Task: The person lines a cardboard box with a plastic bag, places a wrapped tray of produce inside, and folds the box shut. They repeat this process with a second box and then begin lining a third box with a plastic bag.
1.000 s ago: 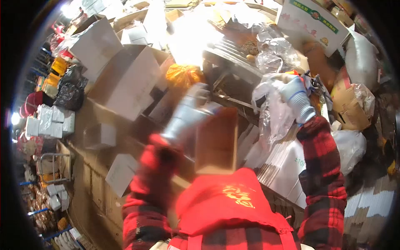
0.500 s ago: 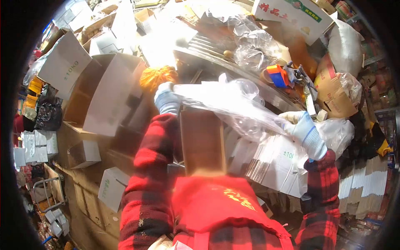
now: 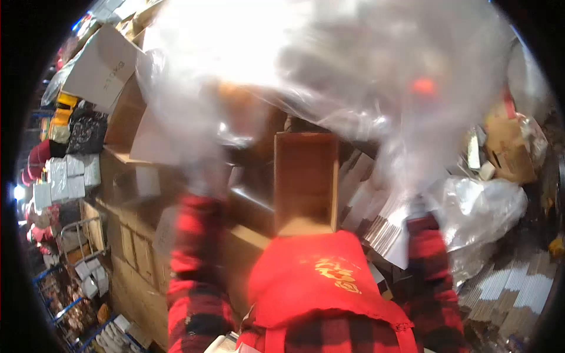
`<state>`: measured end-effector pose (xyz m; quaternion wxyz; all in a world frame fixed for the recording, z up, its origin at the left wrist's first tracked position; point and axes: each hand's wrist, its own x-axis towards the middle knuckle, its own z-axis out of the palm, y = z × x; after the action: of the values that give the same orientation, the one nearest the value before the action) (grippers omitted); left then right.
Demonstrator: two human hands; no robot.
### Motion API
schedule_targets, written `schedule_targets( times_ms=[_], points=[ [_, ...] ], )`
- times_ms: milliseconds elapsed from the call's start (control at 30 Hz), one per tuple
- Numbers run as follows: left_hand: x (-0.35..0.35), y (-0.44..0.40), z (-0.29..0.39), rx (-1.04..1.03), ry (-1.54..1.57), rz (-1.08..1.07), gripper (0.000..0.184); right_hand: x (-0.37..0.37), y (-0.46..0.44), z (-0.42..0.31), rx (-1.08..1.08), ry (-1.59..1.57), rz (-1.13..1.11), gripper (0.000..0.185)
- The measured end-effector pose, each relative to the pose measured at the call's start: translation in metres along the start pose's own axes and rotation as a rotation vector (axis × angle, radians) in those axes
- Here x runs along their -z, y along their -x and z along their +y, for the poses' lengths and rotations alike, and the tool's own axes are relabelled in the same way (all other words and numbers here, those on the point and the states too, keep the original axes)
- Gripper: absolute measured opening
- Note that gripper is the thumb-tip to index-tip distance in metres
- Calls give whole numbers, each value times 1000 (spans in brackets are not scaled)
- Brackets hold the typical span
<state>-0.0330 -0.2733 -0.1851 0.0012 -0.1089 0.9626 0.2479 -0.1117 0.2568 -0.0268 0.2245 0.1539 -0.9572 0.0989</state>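
A large clear plastic bag (image 3: pixel 347 115) is spread wide in the air in front of me, blurred by motion. My left hand (image 3: pixel 206 165) is at its left side and my right hand (image 3: pixel 413 182) at its right side. Both hands are smeared and veiled by the plastic, so single fingers do not show; the bag hangs stretched between them, held at both sides. Below the bag, close to my red apron (image 3: pixel 312 270), stands an open brown cardboard box (image 3: pixel 306 182) with its inside facing up.
White cartons (image 3: pixel 103 67) stand at the left, by stacked grey-white packs (image 3: pixel 67 173) and a metal-handled cart (image 3: pixel 76 235). Flattened cartons (image 3: pixel 388 232) lie right of the box. Crumpled clear plastic (image 3: pixel 482 206) and a brown carton (image 3: pixel 512 147) are farther right.
The plastic, a narrow stretched band before, has billowed out into a wide sheet across the upper view. Both hands have moved, and the view has shifted slightly.
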Motion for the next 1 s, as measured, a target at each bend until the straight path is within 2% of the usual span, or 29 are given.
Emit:
schedule_targets(
  times_ms=[67, 100, 133, 167, 200, 233, 267, 300, 367, 400, 433, 467, 500, 533, 567, 600, 667, 700, 733, 767, 800, 833, 900, 933, 967, 1000],
  points=[
    [-100, 105, 1, 61, 136, -499, 33, -101, 141, -31, 212, -19, -1030, 26],
    [-131, 163, -29, 353, 729, -479, 35, -112, 192, -39, 208, -184, -1157, 28],
    [-99, 187, 12, 331, -62, -749, 35, -118, 222, -37, 198, -267, -1146, 29],
    [-126, 210, -5, 619, 455, -400, 30, -122, 238, -28, 187, -279, -1080, 31],
    [-155, 234, -25, 726, 981, 39, 28, -121, 248, -16, 182, -277, -1015, 33],
    [-110, 242, -7, 638, 646, -22, 27, -111, 250, -9, -325, -481, -1026, 26],
    [-102, 223, 4, 812, 841, 28, 26, -120, 239, 4, -825, -657, -953, 21],
    [-98, 195, 11, 976, 1037, 90, 25, -187, 276, 38, -1464, -1238, -723, 20],
    [-79, 156, 13, 706, 1290, 289, 23, -173, 202, 23, -824, -531, -759, 23],
    [-68, 138, 32, 708, 1320, 371, 21, -174, 185, 11, -446, -209, -488, 23],
    [-61, 125, 57, 708, 1347, 456, 19, -152, 132, -21, -93, 13, -330, 24],
    [-58, 125, 71, 428, 762, 234, 17, -146, 100, -51, -3, 6, -334, 25],
    [-102, 143, 38, 42, 333, 98, 18, -144, 82, -83, -247, -413, -644, 24],
    [-148, 164, 21, -193, 30, -288, 21, -154, 102, -103, 362, -171, -416, 23],
    [-125, 157, 59, -274, 351, -737, 15, -204, 165, -109, 575, -96, -1148, 27],
    [-124, 168, 54, -38, 711, -749, 14, -184, 146, -114, 301, -348, -1357, 19],
    [-132, 169, 3, 339, 843, -629, 13, -166, 149, -94, -244, -822, -1465, 18],
    [-130, 163, -35, 466, 622, -529, 13, -170, 175, -58, -510, -1029, -1380, 21],
    [-115, 163, -69, 770, 1085, -277, 14, -168, 177, -37, -520, -1029, -1390, 21],
    [-107, 165, -90, 1067, 1529, 28, 15, -164, 176, -18, -488, -847, -1353, 20],
    [-84, 141, -64, 1159, 1500, 92, 19, -162, 171, -1, -450, -667, -1303, 21],
    [-61, 111, -37, 1238, 1474, 158, 22, -165, 160, 18, -406, -489, -1237, 22],
    [-89, 107, -81, 1125, 1378, 86, 21, -177, 143, 61, -316, -140, -1093, 27],
    [-103, 104, -100, 994, 1174, 16, 22, -208, 153, 97, -391, -117, -1190, 44],
    [-110, 93, -104, 894, 874, 35, 21, -237, 166, 122, -468, -92, -1289, 65],
    [-115, 81, -110, 857, 805, 84, 21, -220, 130, 96, -417, -158, -1205, 70]
  ],
)
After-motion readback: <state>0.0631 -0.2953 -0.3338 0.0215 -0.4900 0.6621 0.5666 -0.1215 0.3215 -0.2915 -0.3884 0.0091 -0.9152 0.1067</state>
